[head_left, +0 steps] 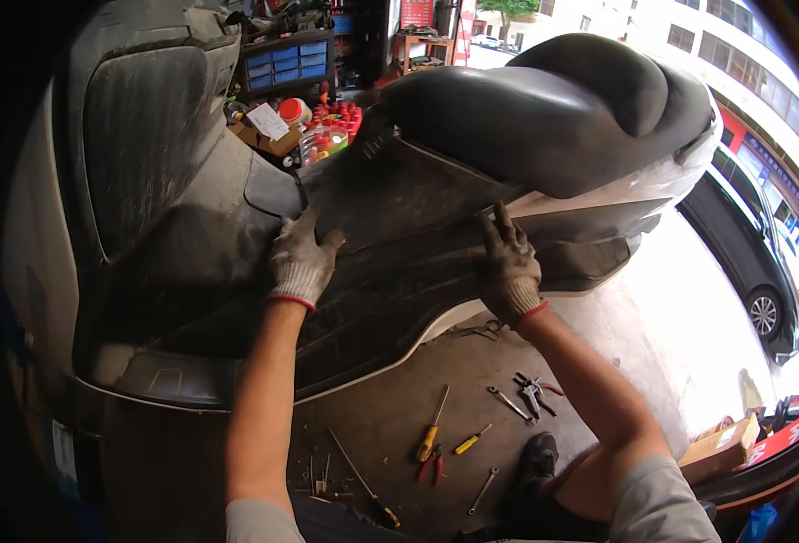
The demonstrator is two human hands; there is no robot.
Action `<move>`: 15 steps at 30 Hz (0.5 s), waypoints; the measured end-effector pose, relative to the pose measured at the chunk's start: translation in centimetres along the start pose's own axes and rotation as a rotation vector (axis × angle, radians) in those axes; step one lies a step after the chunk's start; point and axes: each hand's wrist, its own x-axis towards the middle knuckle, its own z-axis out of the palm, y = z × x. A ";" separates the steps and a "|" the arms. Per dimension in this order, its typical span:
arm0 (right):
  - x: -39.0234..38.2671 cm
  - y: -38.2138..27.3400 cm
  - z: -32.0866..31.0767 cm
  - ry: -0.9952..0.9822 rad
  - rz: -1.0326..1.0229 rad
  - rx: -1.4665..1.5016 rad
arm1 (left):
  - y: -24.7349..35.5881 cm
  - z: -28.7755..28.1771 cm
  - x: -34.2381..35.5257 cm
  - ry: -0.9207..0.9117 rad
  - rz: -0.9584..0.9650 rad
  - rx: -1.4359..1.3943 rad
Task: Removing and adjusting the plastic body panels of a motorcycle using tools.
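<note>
A large scooter with dusty black panels (372,262) and a dark seat (499,118) fills the upper middle. My left hand (303,262), in a grey-stained knit glove with a red cuff, lies on the center panel; thumb and fingers are apart, though some fingertips are hard to see against the dark plastic. Farther right, my right hand (511,271) wears a matching glove and touches the side panel below the seat, its fingers stretched upward. Neither palm shows anything held.
On the floor lie screwdrivers (427,443), pliers (537,393), wrenches (483,491) and small parts. Bottles (327,136), a cardboard box (268,138) and blue drawers (286,65) stand behind the scooter. Another box (721,450) sits at lower right; a black car (734,235) is outside.
</note>
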 end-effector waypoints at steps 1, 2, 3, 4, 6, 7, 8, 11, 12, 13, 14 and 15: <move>0.1 0.0 -0.1 0.002 0.015 0.020 | 0.0 0.1 0.0 0.004 -0.010 0.004; 0.2 0.0 -0.2 0.004 0.028 0.040 | 0.0 0.3 0.1 -0.009 -0.004 0.035; 0.4 0.0 -0.6 0.000 0.020 0.037 | 0.3 0.5 0.2 -0.024 0.005 0.059; 0.6 0.1 -1.0 0.003 0.020 0.051 | 0.4 0.5 0.3 -0.033 -0.026 0.080; 0.8 0.3 -1.1 0.052 -0.004 0.062 | 0.5 0.1 0.7 -0.062 -0.028 0.087; 0.9 0.4 -1.2 0.048 -0.016 0.061 | 0.5 -0.2 0.8 -0.094 -0.020 0.097; 1.0 0.4 -1.3 0.076 -0.040 0.049 | 0.6 -0.5 0.8 -0.089 -0.032 0.095; 1.3 0.1 -1.5 0.130 -0.100 0.027 | 1.2 -0.7 0.8 -0.127 -0.046 0.114; 1.5 -0.3 -1.4 0.176 -0.166 0.008 | 1.0 -0.8 0.8 -0.132 -0.032 0.129; 1.8 -0.8 -1.5 0.222 -0.232 -0.010 | 0.9 -0.9 0.8 -0.138 -0.016 0.144; 2.4 -1.6 -1.6 0.217 -0.243 -0.010 | 0.8 -0.9 1.0 -0.149 -0.026 0.151; 3.6 -2.8 -1.9 0.204 -0.316 -0.090 | 0.7 -0.9 1.1 -0.150 -0.034 0.147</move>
